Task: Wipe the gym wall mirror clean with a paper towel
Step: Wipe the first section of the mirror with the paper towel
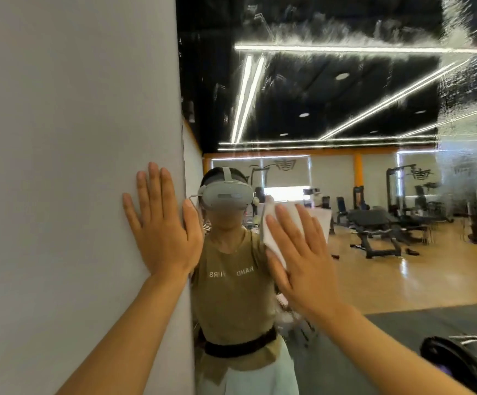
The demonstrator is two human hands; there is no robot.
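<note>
While the left hand [160, 223] lies flat, fingers straight, on the plain grey wall [60, 138] at the mirror's edge, the right hand [300, 258] presses a folded white paper towel [271, 223] with straight fingers against the streaked wall mirror [345, 81], smeared glass stretching rightward.

A plain grey wall [74, 138] fills the left. Reflected beyond it: a black ceiling [331, 89] with bright strip lights [345, 49], glossy wooden floor [402, 280], dark weight benches [374, 223] and machines.
</note>
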